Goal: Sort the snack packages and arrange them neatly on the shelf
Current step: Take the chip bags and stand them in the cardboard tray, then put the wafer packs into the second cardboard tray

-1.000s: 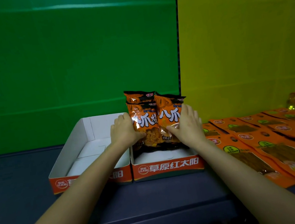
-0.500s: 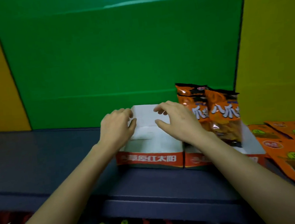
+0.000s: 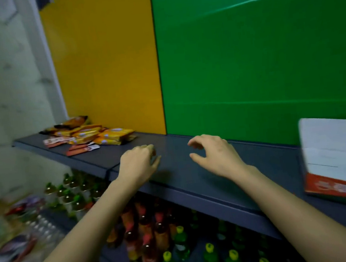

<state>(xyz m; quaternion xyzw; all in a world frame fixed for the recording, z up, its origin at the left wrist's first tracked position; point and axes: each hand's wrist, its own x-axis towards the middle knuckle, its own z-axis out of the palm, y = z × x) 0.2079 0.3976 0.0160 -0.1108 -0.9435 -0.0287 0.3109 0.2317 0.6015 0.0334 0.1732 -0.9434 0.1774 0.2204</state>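
The view has swung to the left since half a second ago: the green panel (image 3: 256,56) that then filled the back now covers only the right part, a yellow panel (image 3: 106,63) stands beside it, and a pale, blurred wall (image 3: 7,85) shows at the far left. The white box (image 3: 338,155) with its orange-red front, then in the middle under both hands, now sits at the right edge of the view, partly cut off, and the upright orange bags that stood beside it are out of sight. Both hands have come off the box and are over a bare stretch of the dark grey shelf (image 3: 195,184), well apart from the box. The left hand (image 3: 138,164) has its fingers curled loosely under with the thumb pointing right, and it holds nothing. The right hand (image 3: 215,155) is just beside it, its fingers bent and a little spread, its thumb set apart from the forefinger, and it holds nothing either. Whether either hand touches the shelf cannot be told. The shelf runs from the wall across to the box, along the foot of the two panels. The snack packages (image 3: 86,134), yellow, orange and red, lie flat in a loose heap at its far left end, against the yellow panel and well apart from the hands. Below, on a lower shelf (image 3: 117,260), stand rows of bottles (image 3: 166,250) with green, yellow and red caps.
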